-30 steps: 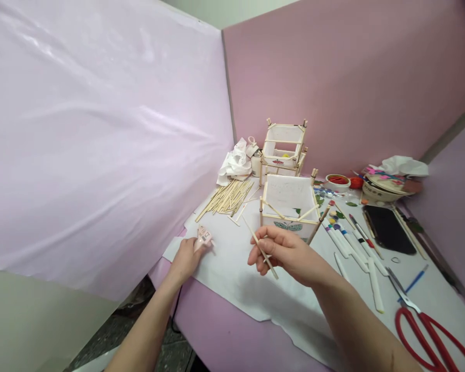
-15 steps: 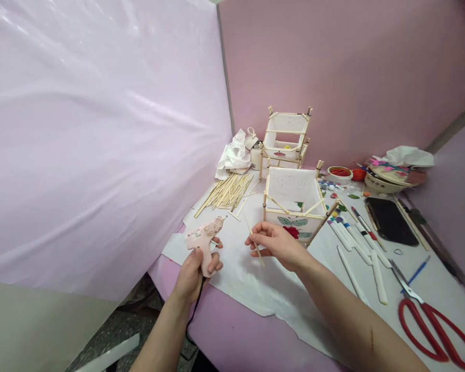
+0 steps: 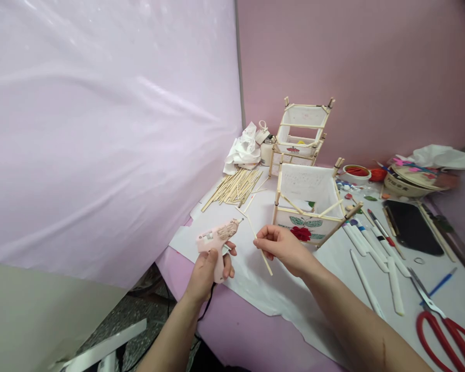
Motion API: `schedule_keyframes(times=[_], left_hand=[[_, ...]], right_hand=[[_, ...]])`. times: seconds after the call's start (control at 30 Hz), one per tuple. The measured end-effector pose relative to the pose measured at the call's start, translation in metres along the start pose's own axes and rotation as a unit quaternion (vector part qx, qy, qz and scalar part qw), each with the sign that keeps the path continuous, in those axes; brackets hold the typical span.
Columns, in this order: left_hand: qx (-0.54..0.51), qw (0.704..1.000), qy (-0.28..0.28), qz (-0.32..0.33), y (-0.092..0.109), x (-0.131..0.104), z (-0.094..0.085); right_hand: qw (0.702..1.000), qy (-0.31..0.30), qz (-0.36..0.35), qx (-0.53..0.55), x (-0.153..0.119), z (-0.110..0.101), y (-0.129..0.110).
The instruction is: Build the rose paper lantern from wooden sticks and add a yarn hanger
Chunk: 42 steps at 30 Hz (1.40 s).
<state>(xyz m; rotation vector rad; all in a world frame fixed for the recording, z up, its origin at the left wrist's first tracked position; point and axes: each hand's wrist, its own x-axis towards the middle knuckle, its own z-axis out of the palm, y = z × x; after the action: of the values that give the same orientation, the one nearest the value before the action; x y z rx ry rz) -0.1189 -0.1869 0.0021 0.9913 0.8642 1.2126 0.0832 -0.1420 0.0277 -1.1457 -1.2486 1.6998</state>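
My left hand (image 3: 213,263) is wrapped round the grip of a pale pink hot glue gun (image 3: 217,238), its cord trailing below. The nozzle points up and right, close to the upper end of a thin wooden stick (image 3: 266,262); whether they touch I cannot tell. My right hand (image 3: 281,245) pinches that stick between thumb and fingers. Just behind this hand stands a square lantern-like frame (image 3: 308,186) of sticks and white panels, with a butterfly and a red flower on its front. A similar frame (image 3: 300,132) stands farther back.
A pile of sticks (image 3: 234,187) and crumpled white tissue (image 3: 243,150) lie at the back left. To the right are several white markers (image 3: 366,284), red-handled scissors (image 3: 436,320), a black phone (image 3: 413,227), a small bowl (image 3: 356,174) and a larger loaded bowl (image 3: 406,183).
The glue gun's nozzle has come to the stick's upper end. In my right hand, the stick's lower end now reaches farther below the fingers. The whole view has shifted slightly.
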Motion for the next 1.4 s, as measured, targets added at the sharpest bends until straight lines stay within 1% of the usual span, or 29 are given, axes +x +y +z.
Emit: schedule_keyframes(times=[0.23, 0.47, 0.6, 0.8, 1.0, 1.13, 1.23, 1.3, 1.4], left_hand=[[0.028, 0.998, 0.029, -0.044, -0.002, -0.001, 0.003], [0.036, 0.998, 0.046, -0.023, 0.001, -0.001, 0.006], [0.035, 0.997, 0.059, -0.024, 0.003, -0.001, 0.008], [0.023, 0.999, 0.035, -0.017, -0.003, 0.0, 0.003], [0.036, 0.999, 0.035, -0.017, -0.003, 0.001, 0.003], [0.095, 0.995, 0.03, 0.004, -0.007, 0.0, -0.002], [0.179, 0.982, 0.04, 0.041, -0.012, -0.001, -0.009], [0.258, 0.963, 0.043, 0.063, -0.012, -0.002, -0.012], [0.369, 0.922, 0.035, 0.112, -0.008, -0.001, -0.013]], right_hand=[[1.0, -0.001, -0.009, -0.014, -0.003, 0.003, 0.001], [1.0, -0.004, -0.007, -0.01, -0.003, 0.003, 0.001], [1.0, -0.002, 0.0, -0.016, -0.003, 0.004, 0.0], [1.0, -0.006, -0.003, -0.018, -0.003, 0.005, 0.001], [1.0, -0.011, 0.002, -0.006, -0.003, 0.005, 0.002], [0.998, -0.036, 0.019, 0.039, -0.003, 0.004, 0.0], [0.994, -0.058, 0.042, 0.083, -0.003, 0.004, -0.001], [0.99, -0.072, 0.055, 0.104, -0.004, 0.003, -0.002], [0.987, -0.086, 0.066, 0.12, -0.005, 0.002, -0.002]])
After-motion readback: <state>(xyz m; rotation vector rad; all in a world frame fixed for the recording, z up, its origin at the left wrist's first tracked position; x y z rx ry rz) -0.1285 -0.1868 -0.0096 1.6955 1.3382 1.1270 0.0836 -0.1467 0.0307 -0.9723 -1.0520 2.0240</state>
